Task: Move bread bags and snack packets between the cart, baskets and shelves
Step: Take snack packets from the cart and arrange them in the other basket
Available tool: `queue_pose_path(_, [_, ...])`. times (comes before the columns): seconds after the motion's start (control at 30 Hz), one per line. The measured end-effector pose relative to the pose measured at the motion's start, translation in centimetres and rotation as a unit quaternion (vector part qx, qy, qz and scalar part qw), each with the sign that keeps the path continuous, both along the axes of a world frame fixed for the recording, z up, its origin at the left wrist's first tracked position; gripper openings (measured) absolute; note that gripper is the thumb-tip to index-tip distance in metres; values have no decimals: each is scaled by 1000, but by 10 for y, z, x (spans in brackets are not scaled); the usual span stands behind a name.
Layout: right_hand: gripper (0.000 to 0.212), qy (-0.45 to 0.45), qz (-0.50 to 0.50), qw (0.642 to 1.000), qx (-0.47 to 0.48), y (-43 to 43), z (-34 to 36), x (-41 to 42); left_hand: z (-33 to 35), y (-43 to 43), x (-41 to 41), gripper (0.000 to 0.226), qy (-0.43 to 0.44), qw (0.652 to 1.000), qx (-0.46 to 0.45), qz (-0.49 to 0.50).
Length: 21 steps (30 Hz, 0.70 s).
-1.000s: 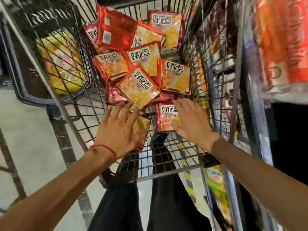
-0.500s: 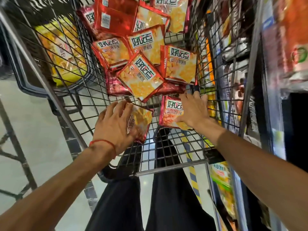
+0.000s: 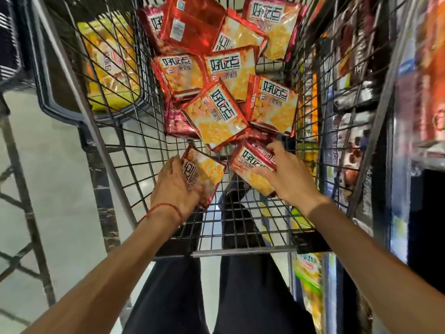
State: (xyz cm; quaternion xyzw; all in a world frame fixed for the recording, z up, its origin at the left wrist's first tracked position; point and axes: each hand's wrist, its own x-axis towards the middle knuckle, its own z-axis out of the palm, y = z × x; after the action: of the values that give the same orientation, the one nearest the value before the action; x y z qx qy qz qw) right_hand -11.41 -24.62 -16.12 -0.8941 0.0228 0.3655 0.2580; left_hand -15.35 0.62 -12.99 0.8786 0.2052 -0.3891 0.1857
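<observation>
Inside the grey wire cart [image 3: 240, 252], the left hand [image 3: 173, 189] grips one red-and-orange foil snack packet [image 3: 207, 173]. The right hand [image 3: 289, 182] grips a second such packet [image 3: 252, 167]. Just beyond them lies a pile of similar packets [image 3: 216, 116].

left hand [image 3: 175, 186]: was flat on top, now grips red-and-orange foil snack packet [image 3: 204, 174] by its left edge; packet tipped up off grey wire cart floor [image 3: 144, 165] | right hand [image 3: 289, 179]: was flat, now fingers curled over top edge of second red-and-orange foil snack packet [image 3: 252, 169]; packet tilted
</observation>
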Motion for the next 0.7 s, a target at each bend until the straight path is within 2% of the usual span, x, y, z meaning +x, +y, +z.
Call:
queue_pose_path(0.1, [57, 16, -5, 1000, 22, -2, -3, 5, -22, -2, 2, 99, 34, 999, 4, 15])
queue_pose_path(0.17, [57, 27, -45, 997, 52, -4, -5, 7, -34, -4, 2, 98, 35, 998, 17, 46])
queue_pose_path(0.37, [53, 23, -124, 987, 98, -9, -4, 8, -60, -6, 2, 88, -5, 994, 18, 106])
queue_pose_path(0.43, [53, 30, -133, 985, 110, -9, -4, 8, -65, -2, 3, 73, -30, 990, 2, 139])
queue_pose_path(0.5, [54, 30, -147, 982, 111, -8, -4, 9, -63, 0, 5, 62, -26, 993, 10, 116])
queue_pose_path(0.57, [52, 32, -162, 980, 108, -7, -3, 11, -61, 1, 5, 64, -18, 994, 13, 106])
queue_pose_path(0.7, [39, 37, -192, 975, 107, -9, 9, 9, -49, 0, 9, 57, -43, 989, -10, 140])
